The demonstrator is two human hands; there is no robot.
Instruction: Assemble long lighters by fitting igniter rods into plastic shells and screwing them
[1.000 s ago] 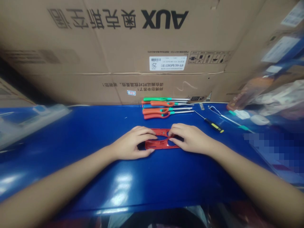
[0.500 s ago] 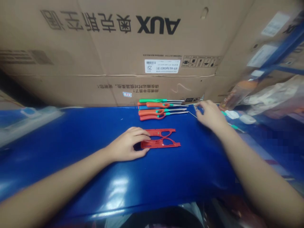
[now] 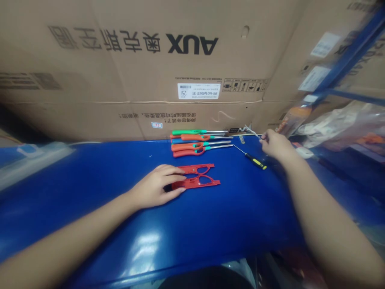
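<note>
My left hand [image 3: 159, 185] rests on the table, its fingers and thumb closed around the left ends of two red plastic lighter shell halves [image 3: 207, 183]. They lie side by side, hollow sides up. My right hand [image 3: 274, 145] is raised at the back right, fingers pinched on a thin silvery piece [image 3: 252, 131] that looks like tweezers; blur hides its exact kind. Below this hand lies a black-and-yellow screwdriver [image 3: 255, 161], its tip pointing to the back left. Several long-nosed lighters [image 3: 188, 147] in green, orange, blue and red lie together behind the shell halves.
A large printed cardboard sheet [image 3: 135, 80] stands along the back of the blue table [image 3: 192, 228]. An orange bottle [image 3: 293, 120] and plastic bags [image 3: 339, 124] are at the right, beside a blue metal post [image 3: 345, 64]. Clear plastic packaging [image 3: 36, 160] lies at the left.
My right hand has moved slightly right, lifting the thin silvery piece, and the screwdriver is now fully uncovered. My left hand stays on the red shell halves. The view has shifted a little.
</note>
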